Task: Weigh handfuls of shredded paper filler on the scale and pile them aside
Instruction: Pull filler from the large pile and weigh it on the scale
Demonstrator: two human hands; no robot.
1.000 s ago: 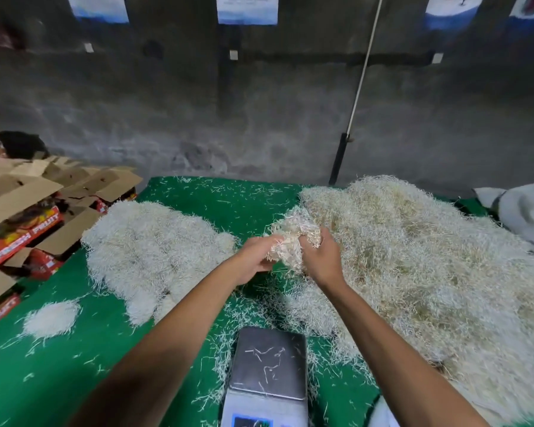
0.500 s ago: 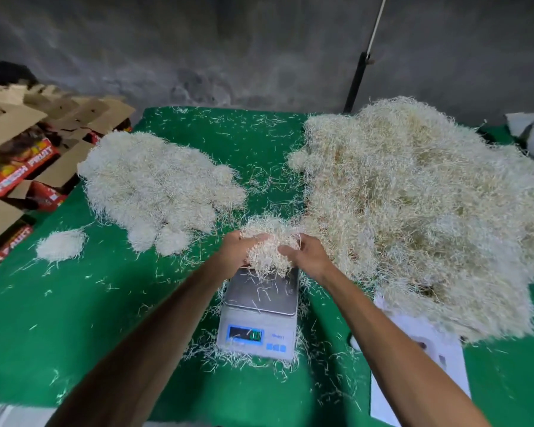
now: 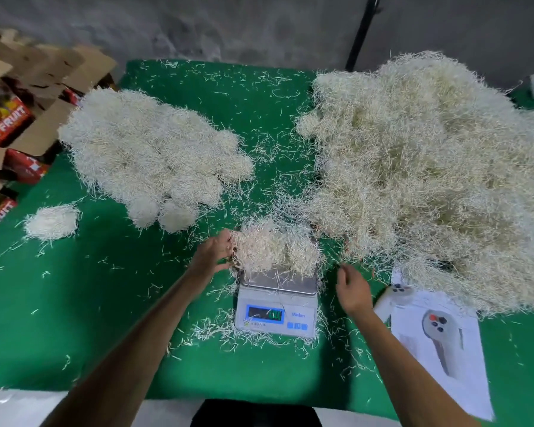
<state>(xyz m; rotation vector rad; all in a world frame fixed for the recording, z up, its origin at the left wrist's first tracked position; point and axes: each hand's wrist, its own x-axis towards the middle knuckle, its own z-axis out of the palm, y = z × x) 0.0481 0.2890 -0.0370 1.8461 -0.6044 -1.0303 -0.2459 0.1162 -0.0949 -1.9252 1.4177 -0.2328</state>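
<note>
A handful of shredded paper filler [image 3: 275, 248] lies on the platform of the white digital scale [image 3: 276, 306], whose blue display is lit. My left hand [image 3: 213, 254] touches the handful's left side with relaxed fingers. My right hand [image 3: 352, 291] hovers right of the scale, fingers loose, holding nothing. The big source heap of filler [image 3: 429, 167] covers the table's right side. A flatter pile of weighed filler [image 3: 148, 152] lies at the left, with a small separate clump [image 3: 51, 221] further left.
Green cloth [image 3: 74, 303] covers the table, strewn with loose shreds. A printed sheet [image 3: 438, 343] and a white device [image 3: 392, 298] lie right of the scale. Open fruit cartons [image 3: 16, 118] stand off the left edge. A dark pole [image 3: 361, 29] leans on the back wall.
Both hands brought the handful from the big heap down onto the scale and let go. My right hand has drawn back to the right; the left stays at the handful's side.
</note>
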